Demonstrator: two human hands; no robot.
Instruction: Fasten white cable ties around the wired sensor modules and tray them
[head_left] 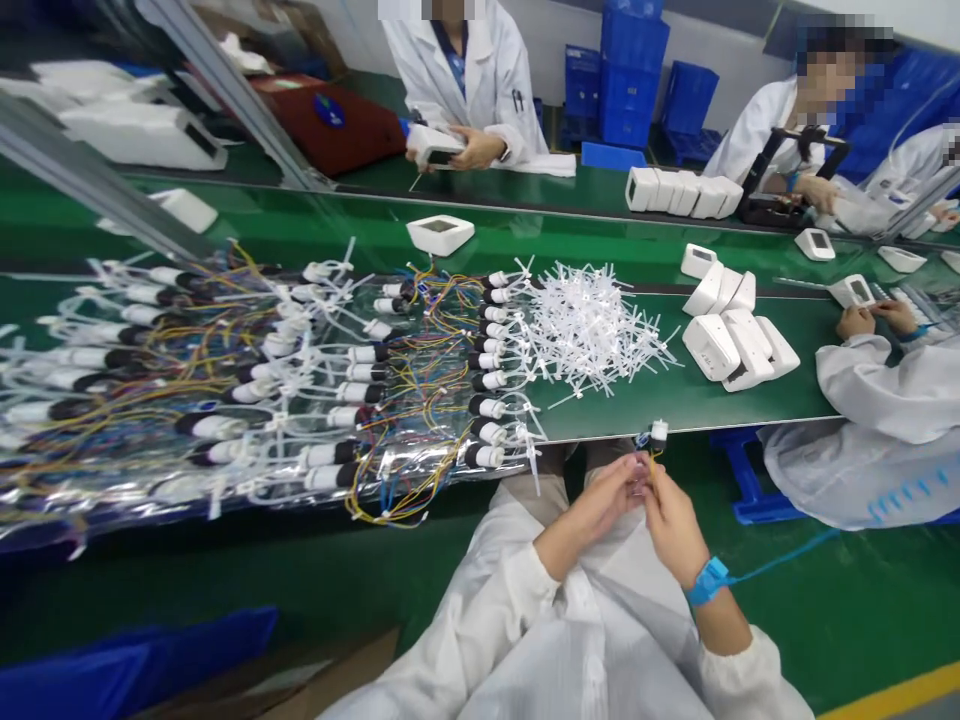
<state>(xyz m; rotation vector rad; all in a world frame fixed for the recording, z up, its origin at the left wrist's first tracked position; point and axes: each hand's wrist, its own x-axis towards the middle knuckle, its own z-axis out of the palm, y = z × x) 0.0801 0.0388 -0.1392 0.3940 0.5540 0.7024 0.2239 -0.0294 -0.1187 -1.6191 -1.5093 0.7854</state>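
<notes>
Above my lap, just off the bench edge, both my hands meet at a small black-and-white motor with wires (658,432). My right hand (675,522), with a blue band at the wrist, is closed around its lower part and a yellow wire. The fingers of my left hand (609,492) are pinched together against the same wires; their tips are partly hidden. Beside them on the bench lies a heap of white cable ties (592,325). Rows of similar wired motors (487,430) with white ties on them lie to the left on clear plastic.
White device housings (739,345) are stacked on the bench to the right. Another housing (441,235) sits on the green belt. A co-worker's sleeve (870,385) is close on my right; others work across. A blue stool (750,480) stands below the bench.
</notes>
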